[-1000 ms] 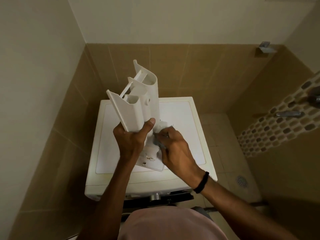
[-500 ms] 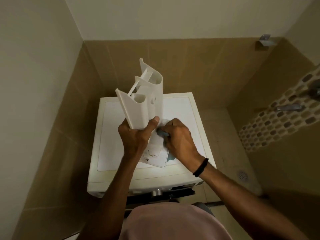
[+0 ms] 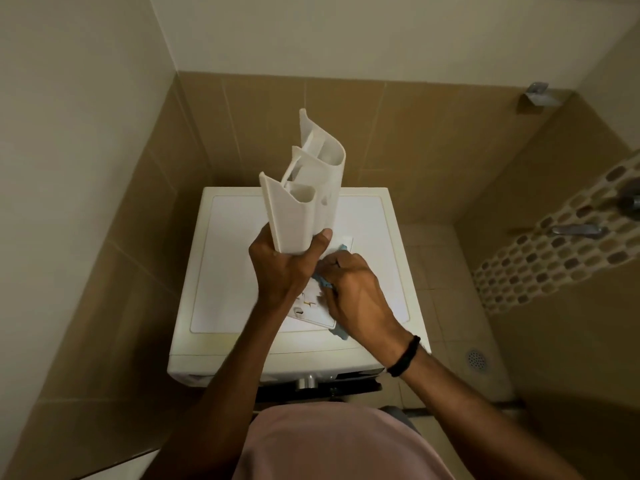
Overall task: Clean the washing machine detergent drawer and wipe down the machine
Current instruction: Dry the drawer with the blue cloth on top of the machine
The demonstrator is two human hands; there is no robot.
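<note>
Left hand (image 3: 280, 268), seen from the head camera, grips the lower end of the white detergent drawer (image 3: 304, 202). Its fingers wrap the near side and its thumb presses across the front. The drawer is out of its slot and held on end above the middle of the washing machine (image 3: 221, 271), with its open compartments pointing up and away toward the tiled back wall. Right hand (image 3: 356, 292) sits just beside the left one, over the front right part of the machine's top. Its fingers are curled round a bunched blue cloth (image 3: 323, 280) and push it against the drawer's bottom end. A black band (image 3: 405, 355) circles that wrist. Under both hands a flat white panel (image 3: 311, 306) with small marks on it lies on the machine's top; whether it belongs to the drawer cannot be told. By the look of things the work is at the drawer-wiping stage, about midway. The drawer has been pulled and is being rubbed. It has yet to go back, and the machine's top and front probably wait for their wipe. Both forearms reach forward from the body and converge over the machine.
</note>
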